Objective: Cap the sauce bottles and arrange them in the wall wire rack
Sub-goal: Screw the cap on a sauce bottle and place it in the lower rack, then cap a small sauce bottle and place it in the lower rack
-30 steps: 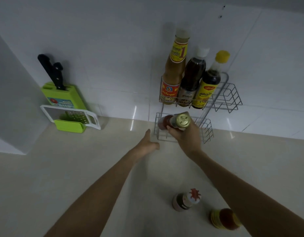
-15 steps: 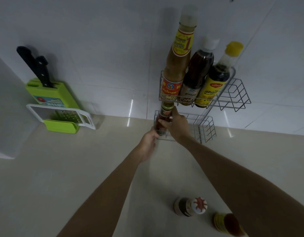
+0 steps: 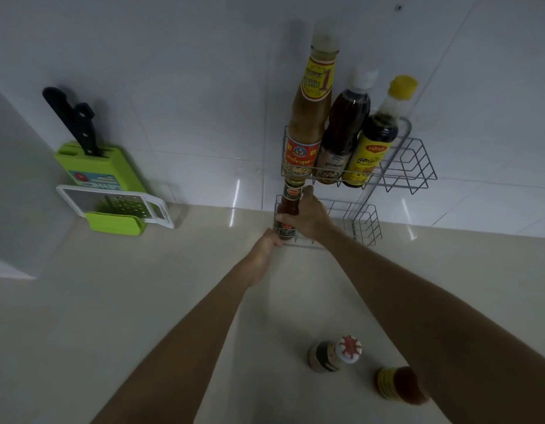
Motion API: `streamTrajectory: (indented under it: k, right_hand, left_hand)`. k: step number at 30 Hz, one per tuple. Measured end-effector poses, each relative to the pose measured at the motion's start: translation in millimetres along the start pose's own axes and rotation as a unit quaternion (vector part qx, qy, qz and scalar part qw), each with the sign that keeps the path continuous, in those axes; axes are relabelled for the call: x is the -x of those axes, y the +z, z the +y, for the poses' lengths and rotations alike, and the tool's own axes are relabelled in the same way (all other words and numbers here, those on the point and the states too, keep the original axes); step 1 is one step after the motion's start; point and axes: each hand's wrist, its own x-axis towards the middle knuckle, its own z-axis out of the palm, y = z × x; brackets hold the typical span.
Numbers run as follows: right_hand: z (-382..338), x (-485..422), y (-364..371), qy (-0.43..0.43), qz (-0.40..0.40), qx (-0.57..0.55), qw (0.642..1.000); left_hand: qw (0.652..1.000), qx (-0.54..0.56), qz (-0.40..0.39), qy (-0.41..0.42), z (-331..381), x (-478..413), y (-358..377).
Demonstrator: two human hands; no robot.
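Observation:
A two-tier wire rack (image 3: 415,165) hangs on the white tiled wall. Its upper tier holds three capped bottles: a tall tan sauce bottle (image 3: 311,117), a dark bottle with a white cap (image 3: 344,130) and a dark bottle with a yellow cap (image 3: 378,139). My right hand (image 3: 311,216) grips a small red sauce bottle (image 3: 290,203) standing upright at the left end of the lower tier (image 3: 364,223). My left hand (image 3: 265,249) touches the rack's lower left corner with its fingers curled. Two more bottles stand on the counter: one with a white and red cap (image 3: 335,354), one with a yellow label (image 3: 398,385).
A green knife block (image 3: 96,169) with two black-handled knives leans against the wall at the left, with a white-framed grater (image 3: 118,206) in front of it. A white cabinet side (image 3: 14,191) stands at the far left. The beige counter (image 3: 112,301) spreads below.
My right hand carried the red sauce bottle from a tilted position in front of the rack into the lower tier and stood it upright. My left hand moved up to the rack's corner.

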Motion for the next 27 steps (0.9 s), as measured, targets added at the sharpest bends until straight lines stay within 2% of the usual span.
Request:
streamTrajectory:
  k: [2,4,7,9,10,12,15,18,22,25,27]
  right_hand:
    - [-1,20,-12,0.004,-0.01,0.004,1.0]
    - [4,54,-33,-0.043,0.002,0.017,0.999]
    - [15,121,-65,-0.11,-0.051,0.086,0.989]
    - [23,169,-78,-0.122,-0.101,0.159,0.974]
    - [27,189,-80,-0.128,-0.11,0.202,0.965]
    - [36,221,-78,-0.139,-0.105,0.278,0.945]
    - [48,246,-69,-0.18,-0.074,0.323,0.926]
    - [49,254,-73,-0.232,-0.076,0.272,0.931]
    - [52,258,-102,-0.273,-0.121,0.104,0.949]
    - [46,258,-126,-0.267,-0.159,0.006,0.95]
    - [38,255,-139,-0.262,-0.189,-0.01,0.946]
  left_hand:
    - [0.998,-0.062,0.019,0.004,-10,10,-4]
    - [0.992,-0.128,0.005,0.022,-27,28,-6]
    - [0.975,-0.179,-0.121,0.057,-61,61,-2]
    - [0.95,-0.216,-0.216,0.063,-88,80,10]
    - [0.939,-0.238,-0.236,0.071,-102,88,20]
    - [0.934,-0.268,-0.219,0.089,-123,100,46]
    - [0.96,-0.229,-0.086,0.134,-137,110,83]
    - [0.968,-0.196,-0.066,0.142,-132,116,94]
    - [0.968,-0.211,-0.085,0.107,-109,131,89]
    - [0.941,-0.251,-0.197,0.116,-85,143,82]
    - [0.925,-0.246,-0.267,0.108,-75,150,80]
